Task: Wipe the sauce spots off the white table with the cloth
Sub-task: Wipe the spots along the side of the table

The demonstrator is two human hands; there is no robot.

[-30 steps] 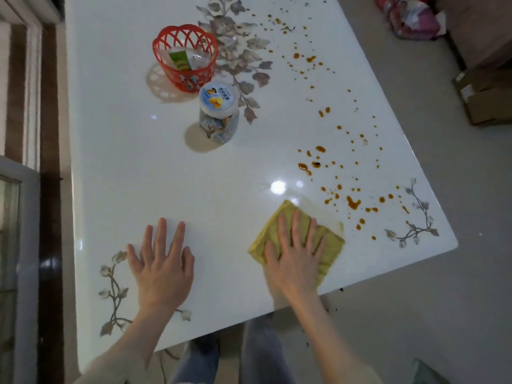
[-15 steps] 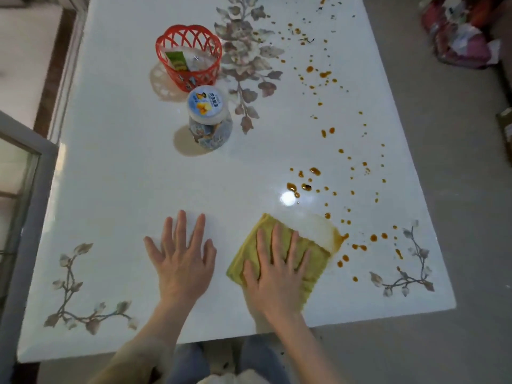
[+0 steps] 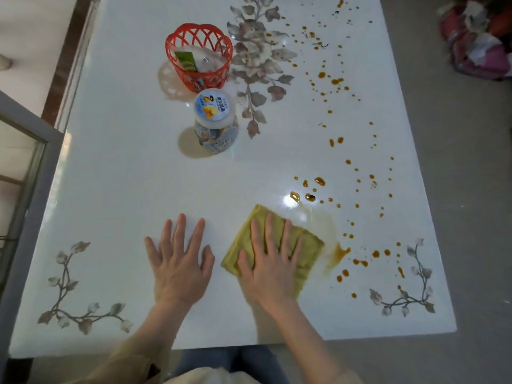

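Under the flat, spread right hand lies the cloth, pressed to the table, sauce spots beyond.

Single head view, looking steeply down and forward, close over the white table.

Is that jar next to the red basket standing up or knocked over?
Upright. The jar stands on its base on the table, with its labelled lid on top, just nearer than the red basket.

yellow cloth: flat, near edge | white table | sauce spots: scattered right
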